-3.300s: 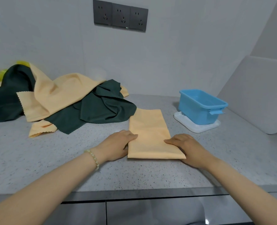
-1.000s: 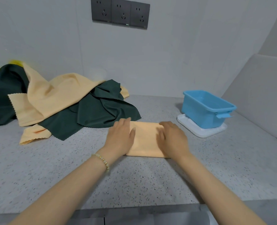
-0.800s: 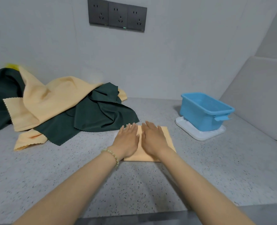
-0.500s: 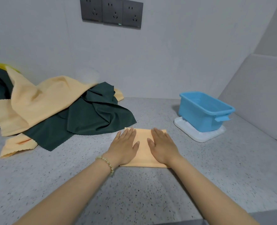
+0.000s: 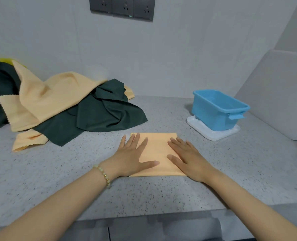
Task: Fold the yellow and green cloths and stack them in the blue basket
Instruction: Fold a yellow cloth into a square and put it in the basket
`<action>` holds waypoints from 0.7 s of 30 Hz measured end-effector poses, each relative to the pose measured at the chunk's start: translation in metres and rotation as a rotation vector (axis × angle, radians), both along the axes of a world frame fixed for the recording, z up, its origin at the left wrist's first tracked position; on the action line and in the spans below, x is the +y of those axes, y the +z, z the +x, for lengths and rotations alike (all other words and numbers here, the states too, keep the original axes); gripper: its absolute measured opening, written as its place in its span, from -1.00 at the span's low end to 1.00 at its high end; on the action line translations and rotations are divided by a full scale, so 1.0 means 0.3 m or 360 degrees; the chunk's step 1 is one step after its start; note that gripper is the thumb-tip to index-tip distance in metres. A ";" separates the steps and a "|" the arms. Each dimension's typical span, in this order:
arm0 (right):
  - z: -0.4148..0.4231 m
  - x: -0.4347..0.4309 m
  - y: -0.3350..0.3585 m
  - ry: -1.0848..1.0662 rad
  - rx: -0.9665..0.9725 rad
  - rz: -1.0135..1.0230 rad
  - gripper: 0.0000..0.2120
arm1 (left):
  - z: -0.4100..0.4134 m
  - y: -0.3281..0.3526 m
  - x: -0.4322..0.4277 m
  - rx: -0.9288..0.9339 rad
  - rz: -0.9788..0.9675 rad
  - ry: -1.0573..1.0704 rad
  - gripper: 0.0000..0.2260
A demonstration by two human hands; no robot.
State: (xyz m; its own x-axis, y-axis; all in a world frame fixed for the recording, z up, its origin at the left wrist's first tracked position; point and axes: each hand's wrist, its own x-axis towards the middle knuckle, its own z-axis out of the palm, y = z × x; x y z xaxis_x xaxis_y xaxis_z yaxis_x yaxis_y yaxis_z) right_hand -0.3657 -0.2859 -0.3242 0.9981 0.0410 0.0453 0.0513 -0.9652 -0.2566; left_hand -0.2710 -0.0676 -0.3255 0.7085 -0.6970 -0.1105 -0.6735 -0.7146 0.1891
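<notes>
A folded yellow cloth (image 5: 159,150) lies flat as a small rectangle in the middle of the grey speckled counter. My left hand (image 5: 132,157) presses flat on its left side, fingers straight and spread. My right hand (image 5: 187,159) presses flat on its right side in the same way. A loose pile of yellow cloths (image 5: 53,98) and dark green cloths (image 5: 106,115) sits at the back left. The blue basket (image 5: 217,108) stands at the back right, and I see no cloth inside it.
The basket rests on a white tray (image 5: 212,134). A grey slanted panel (image 5: 280,94) rises at the far right. The wall with a dark socket strip (image 5: 122,7) is behind. The counter's front edge (image 5: 144,218) runs close to me.
The long yellow strip was folded in half into a short rectangle. My hands met at its middle, then slid apart towards its sides, flattening it.
</notes>
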 end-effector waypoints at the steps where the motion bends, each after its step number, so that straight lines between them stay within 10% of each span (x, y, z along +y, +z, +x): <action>1: -0.012 -0.004 0.009 0.0058 -0.0048 0.0035 -0.49 | -0.003 0.005 0.007 -0.0038 -0.0025 -0.0073 -0.18; 5: -0.054 -0.004 0.042 0.0213 -0.0246 0.0038 -0.64 | -0.035 0.044 0.031 -0.0221 -0.0227 -0.0423 -0.54; 12: -0.130 -0.044 0.062 0.0283 -0.0110 0.0072 -0.22 | -0.054 0.063 0.156 -0.0200 -0.0117 -0.0323 -0.16; 21: -0.104 -0.057 0.058 0.0245 -0.0302 -0.0069 -0.60 | -0.071 0.074 0.174 -0.0563 -0.0116 -0.0297 -0.41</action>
State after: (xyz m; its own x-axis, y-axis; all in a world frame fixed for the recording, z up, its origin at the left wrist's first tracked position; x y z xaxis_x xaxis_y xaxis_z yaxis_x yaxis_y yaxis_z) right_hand -0.3968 -0.3030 -0.3066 0.9538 0.1978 0.2261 0.2417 -0.9522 -0.1866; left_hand -0.2921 -0.0155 -0.3031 0.5547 -0.8141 0.1718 -0.8229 -0.5673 -0.0319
